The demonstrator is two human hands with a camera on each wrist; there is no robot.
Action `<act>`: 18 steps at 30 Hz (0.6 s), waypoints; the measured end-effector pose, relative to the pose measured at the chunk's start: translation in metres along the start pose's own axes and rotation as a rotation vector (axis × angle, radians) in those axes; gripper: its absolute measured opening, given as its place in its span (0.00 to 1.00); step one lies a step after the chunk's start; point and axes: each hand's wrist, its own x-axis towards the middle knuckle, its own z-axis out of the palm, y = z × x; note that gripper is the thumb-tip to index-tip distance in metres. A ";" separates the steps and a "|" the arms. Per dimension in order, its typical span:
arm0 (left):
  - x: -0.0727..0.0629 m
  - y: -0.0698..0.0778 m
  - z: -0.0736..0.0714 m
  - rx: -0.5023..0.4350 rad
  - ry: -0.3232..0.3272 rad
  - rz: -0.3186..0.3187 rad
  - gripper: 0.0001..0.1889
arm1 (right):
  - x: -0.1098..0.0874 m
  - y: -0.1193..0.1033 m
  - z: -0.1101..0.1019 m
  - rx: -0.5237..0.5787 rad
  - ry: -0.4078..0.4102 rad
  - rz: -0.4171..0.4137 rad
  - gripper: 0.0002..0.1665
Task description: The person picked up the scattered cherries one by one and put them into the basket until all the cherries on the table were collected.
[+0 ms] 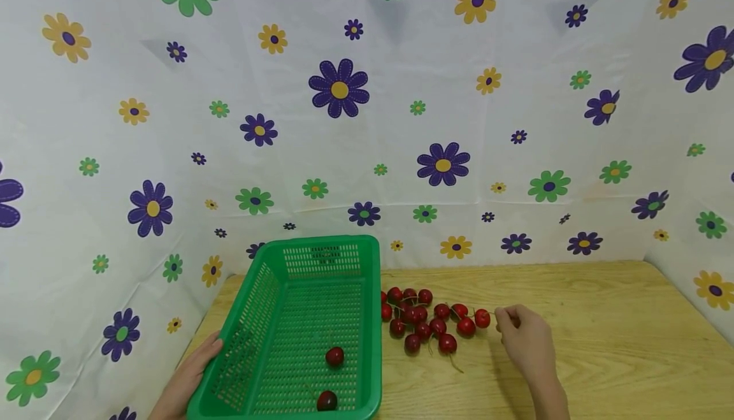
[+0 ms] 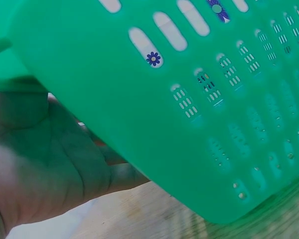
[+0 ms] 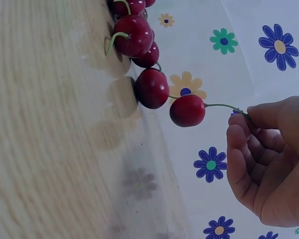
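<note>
My right hand [image 1: 524, 337] pinches the green stem of a red cherry [image 3: 187, 110] between thumb and fingertips. This cherry hangs at the right end of a loose pile of cherries [image 1: 421, 318], and in the right wrist view another cherry [image 3: 152, 88] is close beside it. A green plastic basket [image 1: 371, 318] with slotted walls stands left of the pile. On its floor are two dark cherries, one cherry [image 1: 335, 356] farther in and one cherry [image 1: 327, 401] at the near end. My left hand [image 2: 55, 159] grips the basket's left side at the rim; some fingers are hidden behind it.
Pale wood-grain tabletop [image 1: 619, 331] extends to the right of the pile. A white cloth [image 1: 401, 120] with printed flowers hangs behind the table and along both sides. Several cherries touch the basket's right wall or lie close to it.
</note>
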 end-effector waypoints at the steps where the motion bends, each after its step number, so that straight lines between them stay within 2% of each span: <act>1: 0.000 0.000 0.000 -0.003 -0.005 0.000 0.47 | 0.000 -0.001 -0.001 0.008 0.001 -0.001 0.18; 6: 0.000 0.000 0.001 -0.018 -0.003 -0.003 0.47 | -0.003 -0.008 -0.005 0.079 0.022 -0.025 0.18; 12: -0.001 0.000 0.002 -0.053 -0.005 -0.009 0.45 | -0.008 -0.024 -0.011 0.115 0.101 -0.056 0.16; 18: -0.004 0.000 0.001 -0.107 -0.046 -0.021 0.43 | -0.017 -0.038 -0.012 0.142 0.157 -0.097 0.16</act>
